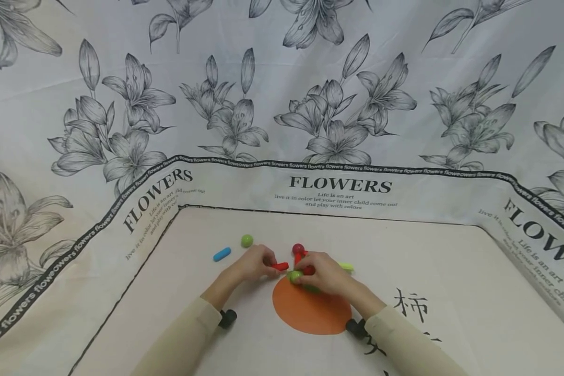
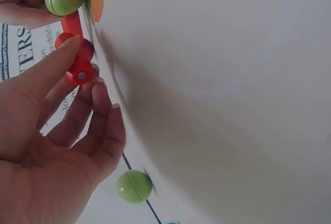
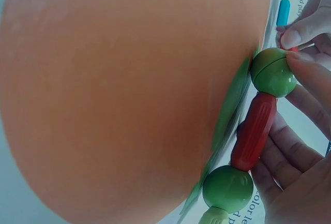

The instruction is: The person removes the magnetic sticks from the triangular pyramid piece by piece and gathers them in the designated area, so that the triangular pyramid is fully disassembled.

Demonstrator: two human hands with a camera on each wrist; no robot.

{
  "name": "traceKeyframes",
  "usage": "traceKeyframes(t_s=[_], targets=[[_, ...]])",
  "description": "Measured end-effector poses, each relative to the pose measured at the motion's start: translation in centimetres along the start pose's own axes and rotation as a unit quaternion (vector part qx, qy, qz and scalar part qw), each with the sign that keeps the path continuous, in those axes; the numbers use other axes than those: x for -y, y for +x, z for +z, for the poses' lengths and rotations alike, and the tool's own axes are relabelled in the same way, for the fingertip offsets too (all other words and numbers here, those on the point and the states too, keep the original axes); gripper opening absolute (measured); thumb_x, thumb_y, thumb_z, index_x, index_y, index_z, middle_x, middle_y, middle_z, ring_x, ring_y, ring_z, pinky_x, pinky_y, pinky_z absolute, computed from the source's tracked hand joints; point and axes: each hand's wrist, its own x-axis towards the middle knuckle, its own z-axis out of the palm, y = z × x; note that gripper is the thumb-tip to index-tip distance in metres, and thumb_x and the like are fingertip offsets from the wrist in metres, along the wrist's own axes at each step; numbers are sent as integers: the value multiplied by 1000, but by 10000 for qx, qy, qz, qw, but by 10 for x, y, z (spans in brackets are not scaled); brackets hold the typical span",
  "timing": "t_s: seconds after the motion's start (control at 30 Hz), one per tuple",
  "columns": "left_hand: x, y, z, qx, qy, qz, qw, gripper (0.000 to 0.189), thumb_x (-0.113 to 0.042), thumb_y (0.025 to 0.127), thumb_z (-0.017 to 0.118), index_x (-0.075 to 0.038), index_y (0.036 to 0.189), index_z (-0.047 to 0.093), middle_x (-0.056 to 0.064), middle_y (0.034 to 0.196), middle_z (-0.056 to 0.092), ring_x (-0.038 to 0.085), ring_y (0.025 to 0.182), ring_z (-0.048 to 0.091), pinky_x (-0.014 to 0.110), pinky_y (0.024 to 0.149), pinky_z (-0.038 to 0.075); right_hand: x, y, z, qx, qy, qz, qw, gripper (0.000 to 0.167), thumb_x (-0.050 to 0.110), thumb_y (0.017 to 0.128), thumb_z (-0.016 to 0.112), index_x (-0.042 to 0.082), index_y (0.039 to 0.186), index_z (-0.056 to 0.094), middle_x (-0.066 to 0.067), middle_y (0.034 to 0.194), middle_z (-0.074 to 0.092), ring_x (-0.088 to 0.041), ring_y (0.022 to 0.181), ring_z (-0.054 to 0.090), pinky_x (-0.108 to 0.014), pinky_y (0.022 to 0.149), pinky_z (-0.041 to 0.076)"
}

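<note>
My left hand (image 1: 257, 262) pinches a short red magnetic rod (image 2: 81, 69) between thumb and fingers; a metal disc shows on its end. Just to the right, my right hand (image 1: 326, 274) grips a green ball (image 3: 273, 72) at one end of a joined chain. From that ball runs a ribbed red rod (image 3: 255, 131), then a second green ball (image 3: 227, 189) and a yellow-green rod (image 3: 213, 216), cut off by the right wrist view's edge. Beyond the right fingers is a red ball (image 1: 298, 249) with red rods by it, partly hidden by that hand.
A loose green ball (image 1: 247, 241) and a blue rod (image 1: 222, 254) lie left of the hands. The pale cloth (image 1: 207, 297) carries a printed orange disc (image 1: 310, 313) under the right hand and black characters (image 1: 411, 304). Flower-patterned cloth (image 1: 244, 125) rises behind.
</note>
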Motion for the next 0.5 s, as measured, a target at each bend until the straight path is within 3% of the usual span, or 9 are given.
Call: traceKeyframes(t_s=[0.27, 0.5], targets=[[6, -26, -21, -421, 195, -165, 9988, 10, -16, 87, 83, -14, 90, 73, -2, 83, 64, 19, 84, 57, 30, 74, 54, 1, -1, -1, -8, 5, 75, 10000, 20, 21, 90, 80, 12, 107, 79, 5, 92, 66, -22, 91, 59, -30, 77, 50], [33, -54, -43, -691, 324, -273, 9967, 11, -11, 85, 84, -13, 88, 73, -2, 83, 63, 18, 83, 56, 31, 74, 51, 1, -2, 0, -10, 53, 7, 10000, 20, 22, 90, 80, 11, 107, 79, 5, 91, 64, -24, 91, 58, -28, 74, 50]])
